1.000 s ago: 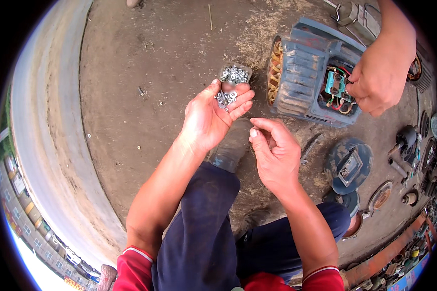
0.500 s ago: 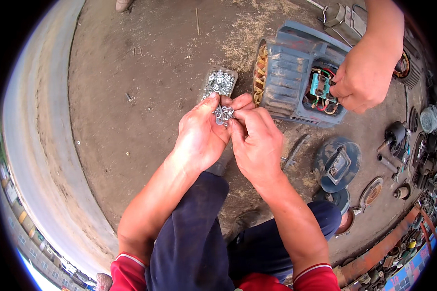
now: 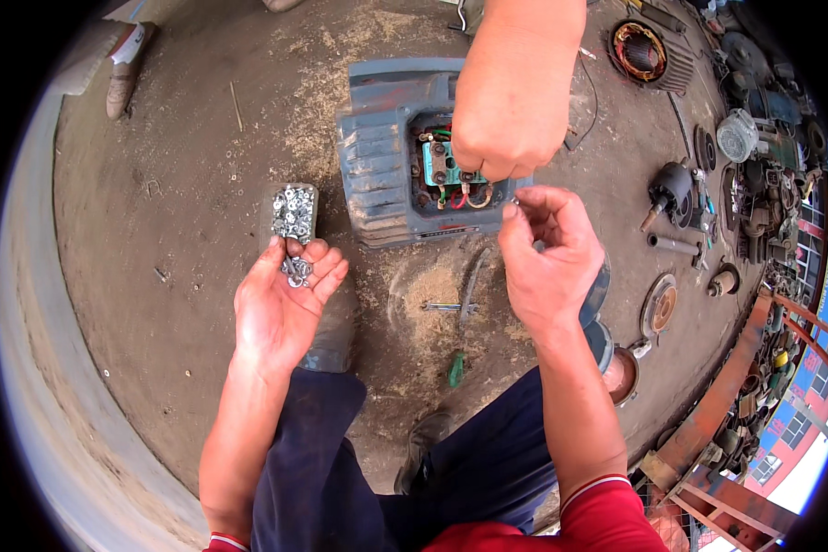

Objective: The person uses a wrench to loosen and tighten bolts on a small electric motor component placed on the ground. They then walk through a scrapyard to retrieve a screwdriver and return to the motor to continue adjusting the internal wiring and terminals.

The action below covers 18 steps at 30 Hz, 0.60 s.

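My left hand (image 3: 279, 311) is palm up, its fingers curled a little around a small heap of metal washers (image 3: 295, 270). Just beyond its fingertips stands a clear plastic tub (image 3: 316, 216) of nuts and washers. My right hand (image 3: 557, 262) pinches a tiny piece of hardware, mostly hidden by thumb and forefinger, by the near right corner of a grey motor housing (image 3: 373, 179). A turquoise terminal block (image 3: 439, 166) with coloured wires sits in the housing's open box. Another person's hand (image 3: 515, 110) reaches down onto that block and covers its right part.
A wrench (image 3: 443, 306) and a green-handled tool (image 3: 456, 369) lie on the dirt before me. Farther right are an open stator (image 3: 640, 51), a flanged disc (image 3: 659, 304) and piled machine parts. A person's shoe (image 3: 124, 83) is at the far left.
My hands have parted: the left keeps the washers, while the right has moved away to the motor's terminal box. The view has swung right. The other person's hand remains at the terminal block.
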Each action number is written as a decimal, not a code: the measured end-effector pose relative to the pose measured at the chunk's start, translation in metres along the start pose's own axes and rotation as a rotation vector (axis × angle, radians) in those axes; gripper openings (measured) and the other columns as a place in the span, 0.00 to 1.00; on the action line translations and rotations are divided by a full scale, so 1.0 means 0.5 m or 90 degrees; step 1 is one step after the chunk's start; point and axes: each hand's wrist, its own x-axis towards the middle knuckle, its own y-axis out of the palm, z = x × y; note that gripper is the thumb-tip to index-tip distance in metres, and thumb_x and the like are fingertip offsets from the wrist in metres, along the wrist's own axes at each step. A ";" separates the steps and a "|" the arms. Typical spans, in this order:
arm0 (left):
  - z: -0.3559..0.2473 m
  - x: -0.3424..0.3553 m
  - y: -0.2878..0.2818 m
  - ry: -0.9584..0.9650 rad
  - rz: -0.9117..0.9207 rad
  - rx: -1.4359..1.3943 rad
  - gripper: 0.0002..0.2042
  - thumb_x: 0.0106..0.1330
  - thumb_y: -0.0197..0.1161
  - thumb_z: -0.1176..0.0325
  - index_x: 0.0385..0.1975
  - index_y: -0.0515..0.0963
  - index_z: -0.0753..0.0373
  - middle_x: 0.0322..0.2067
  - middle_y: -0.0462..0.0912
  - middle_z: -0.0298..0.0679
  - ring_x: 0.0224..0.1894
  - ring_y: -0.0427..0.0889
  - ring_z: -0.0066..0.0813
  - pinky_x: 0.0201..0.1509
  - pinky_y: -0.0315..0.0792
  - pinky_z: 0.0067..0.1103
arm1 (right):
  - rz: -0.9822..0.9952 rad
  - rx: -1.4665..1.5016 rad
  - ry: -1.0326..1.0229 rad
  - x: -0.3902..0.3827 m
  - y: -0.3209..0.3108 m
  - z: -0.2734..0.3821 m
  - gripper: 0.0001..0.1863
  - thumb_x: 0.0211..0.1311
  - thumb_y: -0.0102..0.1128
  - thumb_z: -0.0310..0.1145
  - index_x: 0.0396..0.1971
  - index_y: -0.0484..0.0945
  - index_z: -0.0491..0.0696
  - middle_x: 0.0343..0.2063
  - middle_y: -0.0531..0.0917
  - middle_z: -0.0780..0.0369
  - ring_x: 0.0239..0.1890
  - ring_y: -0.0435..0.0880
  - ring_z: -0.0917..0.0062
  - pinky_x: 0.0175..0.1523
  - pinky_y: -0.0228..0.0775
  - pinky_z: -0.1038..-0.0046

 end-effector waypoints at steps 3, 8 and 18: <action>0.008 -0.001 0.019 -0.008 0.008 0.010 0.12 0.82 0.46 0.63 0.39 0.71 0.63 0.38 0.79 0.44 0.45 0.83 0.43 0.60 0.79 0.43 | 0.013 -0.047 -0.016 0.039 0.003 -0.019 0.07 0.56 0.68 0.20 0.34 0.80 0.42 0.28 0.82 0.62 0.26 0.81 0.81 0.32 0.73 0.76; 0.010 0.000 0.019 -0.008 0.007 0.024 0.11 0.81 0.46 0.63 0.39 0.71 0.62 0.37 0.79 0.43 0.45 0.83 0.43 0.60 0.78 0.43 | 0.035 -0.096 -0.048 0.047 0.021 -0.032 0.06 0.56 0.68 0.21 0.34 0.81 0.43 0.28 0.81 0.58 0.27 0.83 0.69 0.34 0.75 0.69; 0.006 -0.004 0.013 0.005 -0.008 0.019 0.10 0.81 0.49 0.63 0.39 0.73 0.62 0.37 0.81 0.42 0.44 0.84 0.43 0.59 0.79 0.44 | 0.057 -0.290 -0.272 0.070 0.000 -0.032 0.08 0.52 0.71 0.25 0.33 0.81 0.47 0.29 0.82 0.59 0.33 0.84 0.60 0.36 0.77 0.61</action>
